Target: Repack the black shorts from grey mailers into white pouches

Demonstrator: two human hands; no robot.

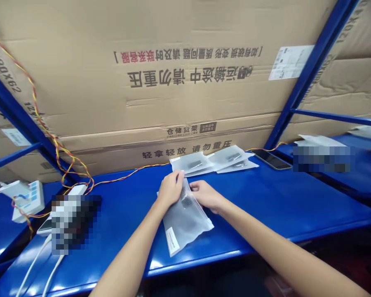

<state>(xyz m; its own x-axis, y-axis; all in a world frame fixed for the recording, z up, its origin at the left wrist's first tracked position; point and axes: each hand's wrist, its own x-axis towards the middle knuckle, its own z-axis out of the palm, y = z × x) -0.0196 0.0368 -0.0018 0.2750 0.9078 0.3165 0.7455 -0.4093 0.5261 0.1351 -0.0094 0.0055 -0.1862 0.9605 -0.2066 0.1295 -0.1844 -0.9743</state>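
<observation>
Left hand (170, 189) and right hand (205, 195) pinching frosted bag (185, 225), seemingly

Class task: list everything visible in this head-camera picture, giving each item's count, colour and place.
frosted zip bag: 1, translucent white, under the hands
frosted bags: at least 3, translucent white, at shelf's back
smartphone: 1, black, right of those bags
twisted wire: 1, red-yellow, along shelf's back
power strip: 1, white, far left
cardboard carton: 1, tan, behind the shelf
steel shelf: 1, blue, beneath these items
left hand: 1, bare, on the zip bag's top
right hand: 1, bare, on the zip bag
</observation>
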